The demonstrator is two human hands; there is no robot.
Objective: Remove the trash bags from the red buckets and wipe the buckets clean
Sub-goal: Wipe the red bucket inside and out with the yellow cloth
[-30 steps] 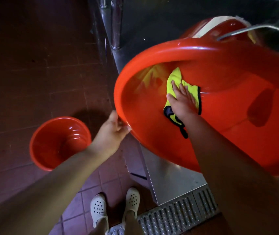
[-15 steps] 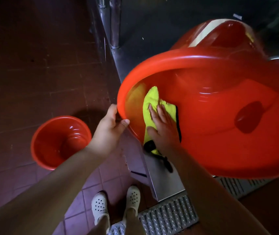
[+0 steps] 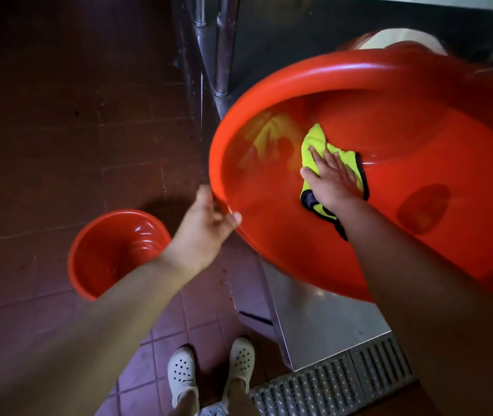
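**Wiping the inside of a tilted red bucket, head view**

Nearest the viewer, two white perforated clogs stand on the reddish floor tiles, just beside a metal drain grate that runs along the foot of a stainless steel panel. Both bare forearms reach forward from the lower edge of the view.

The left hand grips the near-left rim of the large red bucket, its thumb lying over the lip and its fingers curled beneath it. The bucket is held off the floor and tilted so that its mouth faces the viewer; its rim is somewhat blurred.

The right hand lies inside this bucket with fingers straight and slightly spread, pressing flat on a yellow-green cloth with a dark trimmed edge. The cloth is pinned against the inner wall, close to where wall meets base, and its lower corner trails out under the wrist. A yellowish reflection of the cloth shows on the glossy wall to its left.

To the left, a smaller red bucket stands upright on the tiles, well apart from the held one, its interior bare.

Farther back, vertical metal pipes rise beside a dark metal surface. Behind the far rim of the held bucket, another red container with a pale interior is partly visible and blurred.
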